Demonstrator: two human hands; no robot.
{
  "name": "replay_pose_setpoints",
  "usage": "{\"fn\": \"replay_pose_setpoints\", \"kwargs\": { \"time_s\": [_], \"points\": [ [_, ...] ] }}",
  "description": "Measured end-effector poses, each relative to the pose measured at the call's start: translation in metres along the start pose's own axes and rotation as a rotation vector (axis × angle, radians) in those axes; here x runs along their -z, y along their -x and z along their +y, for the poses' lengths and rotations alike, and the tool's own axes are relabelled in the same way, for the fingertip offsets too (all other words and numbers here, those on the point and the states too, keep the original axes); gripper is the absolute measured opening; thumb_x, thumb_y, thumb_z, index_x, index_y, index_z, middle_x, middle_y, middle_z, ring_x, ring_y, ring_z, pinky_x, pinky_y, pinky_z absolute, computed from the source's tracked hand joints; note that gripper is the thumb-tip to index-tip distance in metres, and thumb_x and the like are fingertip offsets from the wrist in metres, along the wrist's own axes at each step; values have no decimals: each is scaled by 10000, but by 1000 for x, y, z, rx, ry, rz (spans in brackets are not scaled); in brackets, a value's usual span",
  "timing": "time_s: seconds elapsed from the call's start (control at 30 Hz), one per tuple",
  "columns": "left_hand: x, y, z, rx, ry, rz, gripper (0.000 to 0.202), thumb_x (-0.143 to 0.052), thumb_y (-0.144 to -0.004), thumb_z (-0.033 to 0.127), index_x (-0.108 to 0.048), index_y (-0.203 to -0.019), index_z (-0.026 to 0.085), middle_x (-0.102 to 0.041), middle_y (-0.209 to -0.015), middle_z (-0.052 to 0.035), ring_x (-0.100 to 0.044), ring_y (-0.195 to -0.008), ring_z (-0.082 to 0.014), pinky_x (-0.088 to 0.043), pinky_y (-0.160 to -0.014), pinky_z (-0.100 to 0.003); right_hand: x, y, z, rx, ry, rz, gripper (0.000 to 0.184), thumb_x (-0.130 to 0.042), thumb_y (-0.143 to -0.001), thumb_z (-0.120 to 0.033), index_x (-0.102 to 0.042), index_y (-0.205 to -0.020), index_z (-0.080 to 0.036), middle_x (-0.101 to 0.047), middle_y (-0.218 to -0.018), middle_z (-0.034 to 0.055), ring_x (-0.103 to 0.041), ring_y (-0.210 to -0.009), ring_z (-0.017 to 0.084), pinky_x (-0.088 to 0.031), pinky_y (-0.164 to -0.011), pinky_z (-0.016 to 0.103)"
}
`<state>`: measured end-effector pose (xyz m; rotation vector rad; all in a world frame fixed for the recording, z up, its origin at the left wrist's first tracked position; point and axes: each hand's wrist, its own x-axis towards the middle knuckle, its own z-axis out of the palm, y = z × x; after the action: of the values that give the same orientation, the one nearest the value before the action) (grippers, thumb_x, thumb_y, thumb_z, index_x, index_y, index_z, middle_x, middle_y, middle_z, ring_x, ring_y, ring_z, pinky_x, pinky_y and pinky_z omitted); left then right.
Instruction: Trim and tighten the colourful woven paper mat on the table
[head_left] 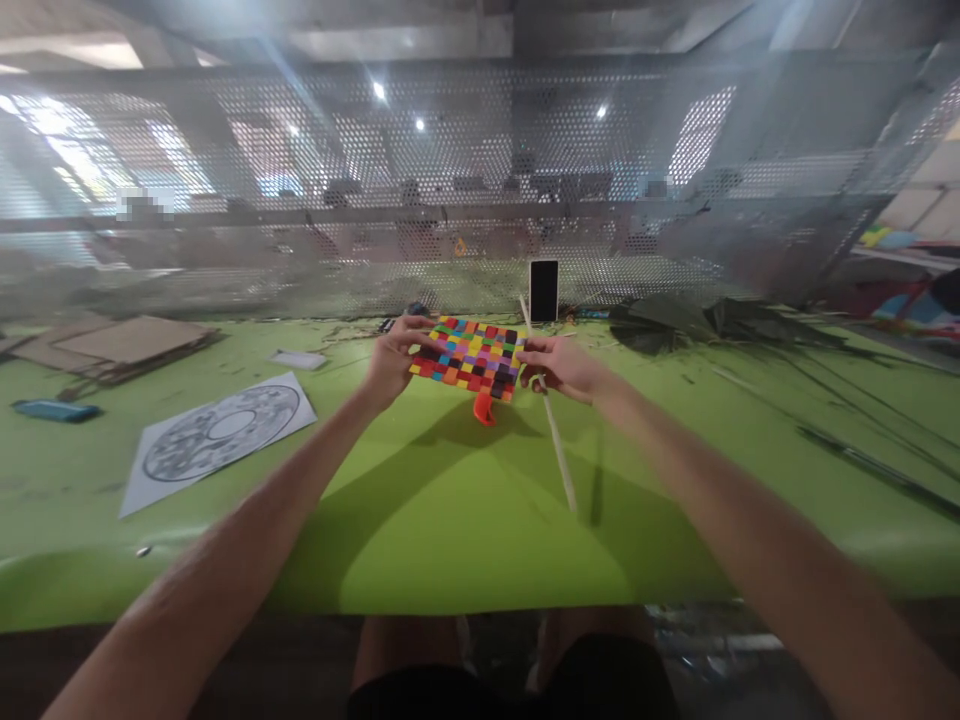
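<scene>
- Perforated metal screening (585, 235) spanned the background beyond a broad green tabletop (480, 560), with lamps (379, 91) shining above.
- Dark, leaf-like pieces (675, 320) lay toward the back right, opposite brown cardboard (135, 340) at far left; paper printed with a ring design (225, 440) rested nearer the left forearm.
- Center stage, a woven multicolored sheet (474, 358) was held with its long axis running left to right, dipping slightly toward the right, its checkered face turned toward the wearer.
- Fingers bent, the left hand (394, 358) pinched the sheet's left end; the right hand (561, 368), partly curled, grasped the right end.
- Between the two hands, the sheet hung above the table, its shadow below.
- One pale stick (557, 440) slanted behind the right hand; whether the fingers gripped it could not be told.
- Smallest of all, a curled red strip (484, 408) drooped at the sheet's lower edge.
</scene>
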<state>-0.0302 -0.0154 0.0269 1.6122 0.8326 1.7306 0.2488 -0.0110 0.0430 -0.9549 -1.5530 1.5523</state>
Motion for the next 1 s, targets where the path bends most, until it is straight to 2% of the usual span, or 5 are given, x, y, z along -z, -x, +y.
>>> {"fn": "replay_pose_setpoints", "kwargs": {
  "time_s": [0.23,0.47,0.6,0.77,1.0],
  "points": [
    [-4,2,-1,315,334,52,287,-725,-701,175,-754,-987,184,-735,-912,-30,-688,-689,-154,-591,-614,-259,-1,0,1,95,36,107,100,-688,-865,-46,-679,-864,-146,-706,-728,44,-630,-541,99,-506,-482,200],
    [-18,19,-10,650,260,-214,426,-922,-663,240,-721,-1020,122,-782,-990,-127,-764,-827,-236,-652,-762,-332,-8,-4,7,114,76,168,120,-637,-905,-59,-665,-966,-158,-641,-646,4,-578,-497,95,-489,-460,211],
    [-14,18,-20,593,248,-175,463,-971,-593,307,-758,-953,110,-789,-1003,-141,-769,-888,-256,-643,-856,-357,7,-4,4,118,300,208,302,-549,-958,-112,-621,-1237,-201,-685,-773,26,-553,-479,89,-370,-381,198],
    [2,9,-34,537,166,-50,527,-1002,-490,352,-770,-905,125,-793,-998,-132,-771,-893,-283,-641,-866,-398,38,-2,0,116,606,260,707,-520,-925,-66,-310,-1564,-280,-698,-804,4,-529,-458,101,-425,-446,228],
    [5,10,-42,471,26,-35,562,-985,-488,459,-785,-911,147,-797,-990,-115,-763,-910,-287,-628,-894,-421,54,-3,-4,171,973,196,200,-584,-950,-241,-762,-1005,-169,-721,-806,68,-529,-559,129,-381,-556,272]
  ]
}}
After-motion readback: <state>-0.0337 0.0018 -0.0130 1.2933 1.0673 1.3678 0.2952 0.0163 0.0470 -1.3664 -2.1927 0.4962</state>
